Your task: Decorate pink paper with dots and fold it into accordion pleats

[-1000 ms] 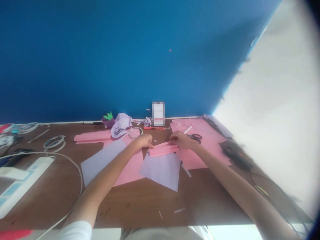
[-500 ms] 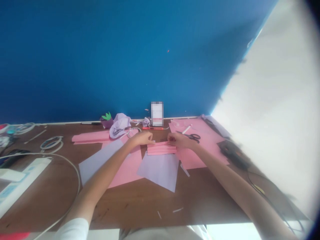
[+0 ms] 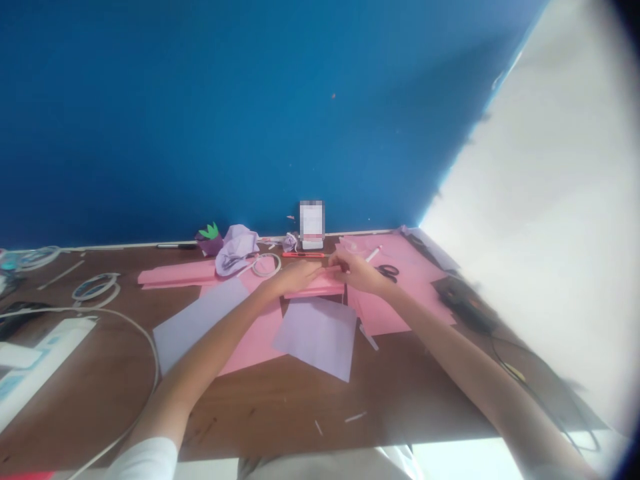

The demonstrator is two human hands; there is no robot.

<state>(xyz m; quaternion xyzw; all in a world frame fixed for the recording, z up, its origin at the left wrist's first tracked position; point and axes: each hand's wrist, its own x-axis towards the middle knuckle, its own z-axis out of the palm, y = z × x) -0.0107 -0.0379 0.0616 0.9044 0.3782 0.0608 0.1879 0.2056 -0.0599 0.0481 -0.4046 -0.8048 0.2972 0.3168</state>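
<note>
Left hand [image 3: 300, 275] nearer right hand [image 3: 357, 271], one folded pink strip [image 3: 320, 288]

Wall [image 3: 240, 113]: blue, behind the table [image 3: 260, 413]
Power strip [image 3: 41, 367]: white, lying at left, white block [image 3: 20, 355] on it
White cable [image 3: 153, 344]: curves past the power strip to the table's near edge
Black device [image 3: 465, 305]: on the table, right side

A soft haze blurs the view; the white wall [image 3: 540, 200] glares at right, and shadow darkens the blue wall [image 3: 240, 120] toward upper right.
</note>
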